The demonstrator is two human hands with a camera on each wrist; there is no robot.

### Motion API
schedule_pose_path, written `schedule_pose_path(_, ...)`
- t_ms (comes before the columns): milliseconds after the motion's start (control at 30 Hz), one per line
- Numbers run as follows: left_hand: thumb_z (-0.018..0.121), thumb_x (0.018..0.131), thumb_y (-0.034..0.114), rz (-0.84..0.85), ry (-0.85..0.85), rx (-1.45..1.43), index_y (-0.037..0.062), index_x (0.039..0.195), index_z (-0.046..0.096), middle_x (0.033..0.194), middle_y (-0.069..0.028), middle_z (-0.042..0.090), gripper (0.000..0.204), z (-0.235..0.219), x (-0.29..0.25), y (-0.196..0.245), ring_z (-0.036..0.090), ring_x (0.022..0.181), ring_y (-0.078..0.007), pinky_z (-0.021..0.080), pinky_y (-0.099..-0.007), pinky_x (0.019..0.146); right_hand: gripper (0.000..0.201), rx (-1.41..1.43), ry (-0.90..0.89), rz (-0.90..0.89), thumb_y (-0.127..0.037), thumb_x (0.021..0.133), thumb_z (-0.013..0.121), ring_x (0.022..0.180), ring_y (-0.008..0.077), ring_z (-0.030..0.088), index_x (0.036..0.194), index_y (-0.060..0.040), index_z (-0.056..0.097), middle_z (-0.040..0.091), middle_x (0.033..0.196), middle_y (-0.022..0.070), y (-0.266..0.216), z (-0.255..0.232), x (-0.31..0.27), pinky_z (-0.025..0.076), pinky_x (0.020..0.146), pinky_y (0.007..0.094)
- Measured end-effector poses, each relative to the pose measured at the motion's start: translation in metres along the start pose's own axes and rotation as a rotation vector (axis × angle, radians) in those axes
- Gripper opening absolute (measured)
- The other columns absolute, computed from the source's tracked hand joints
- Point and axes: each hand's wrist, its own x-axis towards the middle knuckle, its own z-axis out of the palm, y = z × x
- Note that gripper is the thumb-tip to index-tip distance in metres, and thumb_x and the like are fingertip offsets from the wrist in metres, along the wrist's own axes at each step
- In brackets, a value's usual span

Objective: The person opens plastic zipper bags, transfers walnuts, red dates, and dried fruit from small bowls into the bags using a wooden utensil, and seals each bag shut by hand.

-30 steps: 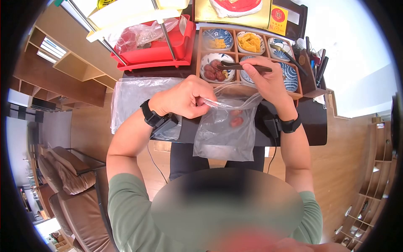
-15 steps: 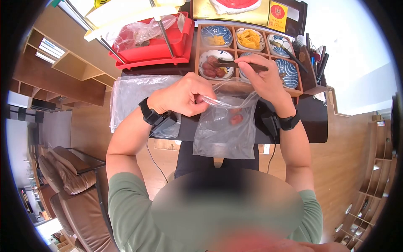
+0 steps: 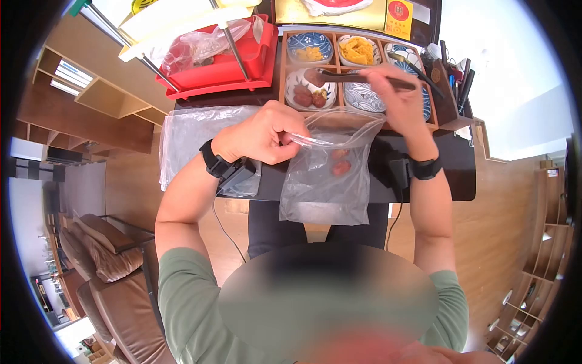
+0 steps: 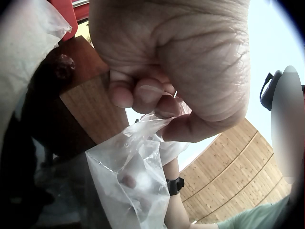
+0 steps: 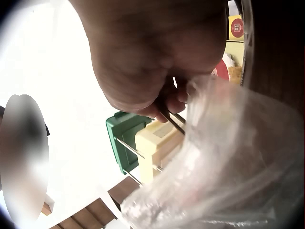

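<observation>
My left hand point(image 3: 267, 134) pinches the mouth of a clear plastic bag point(image 3: 324, 197) between thumb and fingers; the left wrist view shows the bag hanging from the fingertips. A few red dates point(image 3: 341, 167) lie inside the bag. In my right hand point(image 3: 400, 100) are dark tongs point(image 3: 348, 77), which have a red date point(image 3: 313, 76) at their tips over a patterned bowl point(image 3: 293, 79). Several more dates point(image 3: 303, 96) rest in that bowl. The right wrist view has the tongs' two arms partly behind the blurred bag.
A wooden divided box point(image 3: 282, 57) holds the bowls, including one with yellow pieces point(image 3: 357, 51). More clear bags point(image 3: 194, 145) lie at left. A red tray rack point(image 3: 260, 67) stands behind them, and a pen holder point(image 3: 448, 109) stands at right.
The right hand has moved right and up with the tongs, drawing one date away from the others in the bowl. The left hand keeps its pinch on the bag.
</observation>
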Motion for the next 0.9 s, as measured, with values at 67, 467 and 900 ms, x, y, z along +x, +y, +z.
schedule_pose_path(67,0.065,0.074,-0.006,0.006,0.010,-0.010,0.0018,0.086,0.071,0.067,-0.0080,0.058,0.016,0.001,-0.001,-0.003,0.052,0.053,-0.0213,0.038,-0.0332,0.049,0.018,0.127,-0.020,0.096,-0.014,0.102,0.067,0.081,0.0090,0.062,0.106,0.0015,0.077,0.074,0.096,0.0011,-0.002,-0.025,0.002,0.049,0.073,0.0243)
schedule_pose_path(467,0.065,0.074,-0.005,0.035,0.017,0.014,0.0012,0.085,0.071,0.068,-0.0089,0.060,0.013,0.000,0.000,-0.001,0.052,0.053,-0.0213,0.039,-0.0336,0.049,0.016,-0.030,-0.157,0.118,-0.012,0.100,0.071,0.076,0.0069,0.059,0.106,0.0021,0.074,0.071,0.088,0.0000,-0.015,-0.009,0.000,0.047,0.067,0.0230)
schedule_pose_path(900,0.067,0.077,-0.006,0.047,0.032,-0.018,0.0024,0.085,0.074,0.064,-0.0064,0.058,0.014,0.003,-0.001,-0.004,0.051,0.051,-0.0188,0.035,-0.0324,0.048,0.019,-0.249,-0.152,0.057,-0.015,0.098,0.072,0.065,0.0177,0.060,0.102,0.0028,0.072,0.071,0.079,0.0113,-0.033,0.023,0.005,0.049,0.064,0.0305)
